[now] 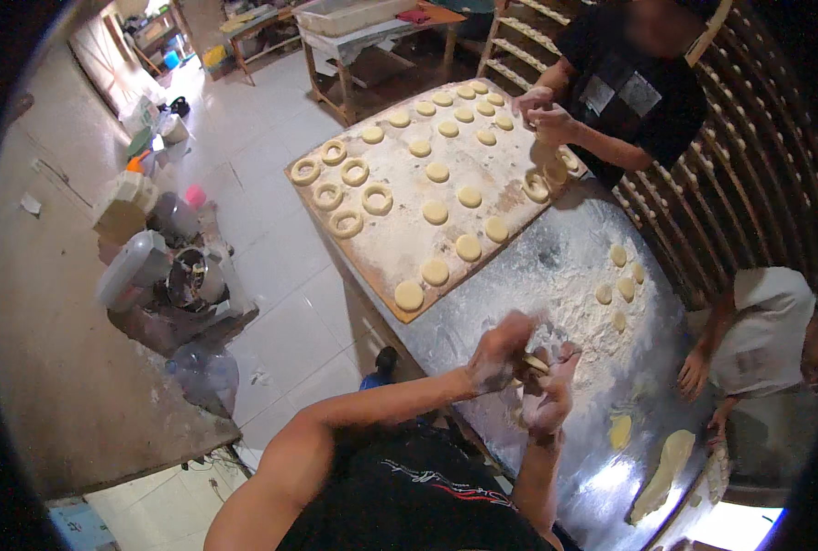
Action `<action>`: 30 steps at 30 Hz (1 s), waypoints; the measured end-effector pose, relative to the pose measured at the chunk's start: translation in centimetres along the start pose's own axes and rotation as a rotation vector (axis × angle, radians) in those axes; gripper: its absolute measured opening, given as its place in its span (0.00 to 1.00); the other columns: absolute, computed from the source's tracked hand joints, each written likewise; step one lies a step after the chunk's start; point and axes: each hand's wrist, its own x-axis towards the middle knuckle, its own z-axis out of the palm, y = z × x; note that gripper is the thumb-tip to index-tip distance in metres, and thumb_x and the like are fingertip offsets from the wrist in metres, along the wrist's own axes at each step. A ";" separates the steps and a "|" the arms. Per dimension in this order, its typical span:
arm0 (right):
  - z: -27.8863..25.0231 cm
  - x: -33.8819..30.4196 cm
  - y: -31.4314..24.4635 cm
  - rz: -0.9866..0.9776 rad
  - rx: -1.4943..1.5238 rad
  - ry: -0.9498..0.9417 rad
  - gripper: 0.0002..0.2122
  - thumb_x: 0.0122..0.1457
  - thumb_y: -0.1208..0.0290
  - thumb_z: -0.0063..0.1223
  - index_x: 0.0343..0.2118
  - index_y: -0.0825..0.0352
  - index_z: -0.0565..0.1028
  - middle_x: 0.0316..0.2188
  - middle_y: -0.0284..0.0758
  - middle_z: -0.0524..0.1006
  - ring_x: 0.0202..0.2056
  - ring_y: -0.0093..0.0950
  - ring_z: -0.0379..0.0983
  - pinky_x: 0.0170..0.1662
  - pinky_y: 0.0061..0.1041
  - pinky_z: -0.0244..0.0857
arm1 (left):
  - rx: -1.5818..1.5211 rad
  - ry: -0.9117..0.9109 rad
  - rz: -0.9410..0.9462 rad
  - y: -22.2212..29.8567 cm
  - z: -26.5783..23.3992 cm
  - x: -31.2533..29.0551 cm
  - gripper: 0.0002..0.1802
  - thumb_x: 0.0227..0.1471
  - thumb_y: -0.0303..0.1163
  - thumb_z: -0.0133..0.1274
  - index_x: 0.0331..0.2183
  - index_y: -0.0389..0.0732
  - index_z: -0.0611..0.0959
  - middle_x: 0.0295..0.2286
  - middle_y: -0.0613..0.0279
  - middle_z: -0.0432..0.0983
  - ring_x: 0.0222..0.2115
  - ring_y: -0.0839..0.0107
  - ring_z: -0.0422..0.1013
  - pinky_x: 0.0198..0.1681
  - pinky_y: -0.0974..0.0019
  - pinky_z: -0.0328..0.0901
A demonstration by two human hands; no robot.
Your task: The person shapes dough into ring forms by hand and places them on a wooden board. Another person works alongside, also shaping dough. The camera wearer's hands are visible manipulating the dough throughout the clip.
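Observation:
Both my hands meet over the near side of the metal table, working a small pale piece of dough. My left hand, blurred by motion, is curled against the dough's left side. Below it, my right hand is closed around the piece, palm turned up and floured. Fingers hide part of the dough, so its full shape does not show. Just beyond is a floured wooden board bearing several flat dough discs and, at its far left, several dough rings.
Loose flour and several dough discs lie on the metal table; a long dough strip is at its near right. Two other people work opposite and at right. Tray racks stand behind; buckets and containers sit at left.

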 end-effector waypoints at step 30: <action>20.1 11.4 13.7 0.076 -0.568 -0.374 0.09 0.57 0.70 0.41 0.38 0.64 0.57 0.27 0.36 0.63 0.29 0.28 0.63 0.34 0.29 0.61 | 0.473 0.244 -0.368 -3.8 -22.7 2.7 0.23 0.54 0.25 0.47 0.54 0.40 0.70 0.29 0.53 0.73 0.29 0.61 0.71 0.35 0.61 0.66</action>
